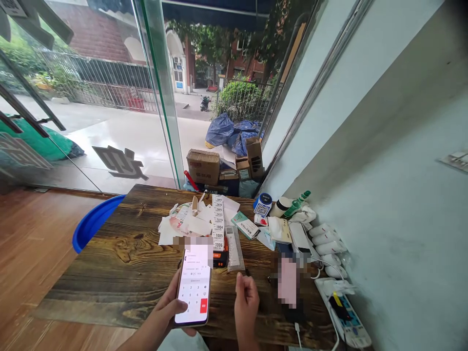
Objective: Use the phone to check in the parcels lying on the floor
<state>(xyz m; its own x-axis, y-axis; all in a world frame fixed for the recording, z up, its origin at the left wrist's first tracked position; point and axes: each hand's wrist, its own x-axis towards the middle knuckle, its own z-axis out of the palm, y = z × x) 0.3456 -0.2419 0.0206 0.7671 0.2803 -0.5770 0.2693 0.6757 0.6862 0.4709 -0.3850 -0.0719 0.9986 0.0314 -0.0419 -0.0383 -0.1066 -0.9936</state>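
At seven o'clock in the view, the left hand point(171, 306) grasps the phone point(193, 283), its thumb so low over the keypad point(190, 294) that slight slippage could enter a wrong digit; the right hand point(247, 298), at six o'clock, is loosely clenched, nothing visible inside.

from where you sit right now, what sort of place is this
Probably a small parcel pick-up point or shop front. A strip of numbered labels lies on the wooden table, with a blue QR-code device near its far edge, and cardboard boxes sit beyond it.
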